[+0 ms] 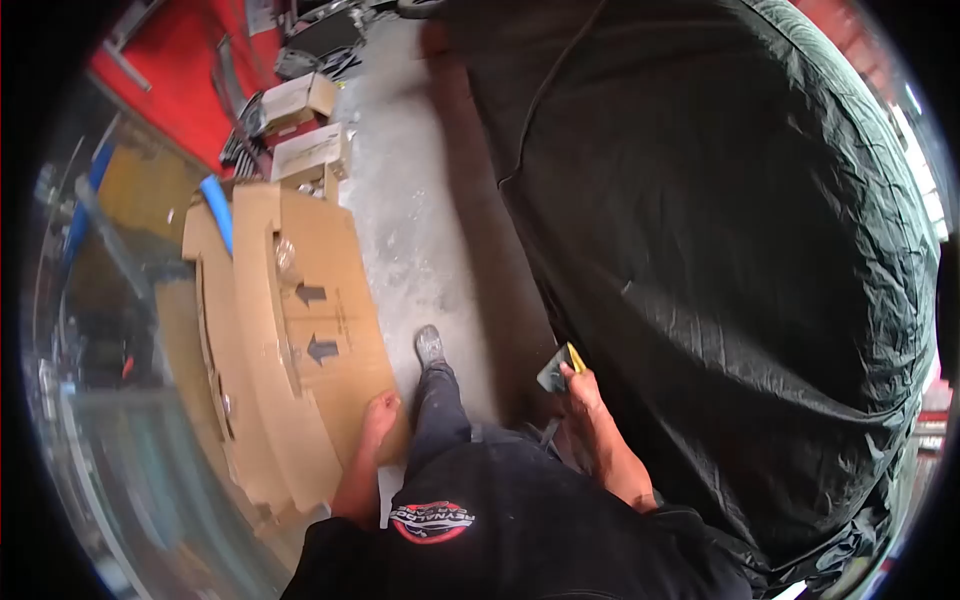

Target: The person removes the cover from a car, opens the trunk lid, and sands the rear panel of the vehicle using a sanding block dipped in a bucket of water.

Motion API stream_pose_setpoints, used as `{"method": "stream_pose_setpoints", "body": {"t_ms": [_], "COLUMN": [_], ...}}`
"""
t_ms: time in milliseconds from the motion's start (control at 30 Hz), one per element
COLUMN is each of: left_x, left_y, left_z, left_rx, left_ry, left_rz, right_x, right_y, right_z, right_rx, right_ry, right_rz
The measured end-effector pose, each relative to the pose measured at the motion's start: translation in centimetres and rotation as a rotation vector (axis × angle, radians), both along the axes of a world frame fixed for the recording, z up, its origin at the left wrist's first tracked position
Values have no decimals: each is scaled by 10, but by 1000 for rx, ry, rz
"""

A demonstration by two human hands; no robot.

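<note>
My right hand [584,392] is closed on a small flat dark-grey piece [551,374] with a yellow strip [575,357] against it. I cannot make out exactly what kind of thing it is. Beside that hand hangs the edge of a large black cover [690,220]. My left hand [381,413] is at my other side with its fingers curled in, and nothing shows in it. It is near the lower edge of a large flattened cardboard box [345,290]; whether they touch I cannot tell.
A concrete floor strip [395,230] runs between the cardboard and the covered bulk. My shoe [429,345] is on it. Smaller boxes [310,150] and a blue tube [216,214] lie ahead on the left, by a red panel [180,70]. Clear sheeting [140,440] is at far left.
</note>
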State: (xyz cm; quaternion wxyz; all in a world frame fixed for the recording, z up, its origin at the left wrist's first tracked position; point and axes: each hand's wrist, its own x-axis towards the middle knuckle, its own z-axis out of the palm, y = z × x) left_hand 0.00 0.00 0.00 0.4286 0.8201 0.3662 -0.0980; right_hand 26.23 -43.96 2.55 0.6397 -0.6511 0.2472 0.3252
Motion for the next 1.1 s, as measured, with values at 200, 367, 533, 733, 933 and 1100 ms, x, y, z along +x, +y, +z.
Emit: {"method": "stream_pose_setpoints", "body": {"t_ms": [200, 367, 533, 733, 933, 1100], "left_x": [183, 310, 454, 550, 613, 671], "left_y": [119, 210, 200, 34, -58, -82], "left_z": [10, 58, 155, 307, 354, 459], "left_rx": [143, 6, 5, -44, 194, 311], "left_ry": [-203, -135, -171, -630, -1420, -1554], "left_rz": [-329, -512, -804, -1294, -1037, -657], "right_x": [16, 37, 50, 100, 238, 374], "right_y": [13, 52, 86, 140, 126, 157], "right_z": [-12, -40, 114, 419, 574, 723], "right_rx": [125, -489, -684, -291, -25, 47], "right_ry": [242, -21, -551, -1284, -1599, -1677], "right_rz": [-816, -1271, -696, -118, 11, -147]}}
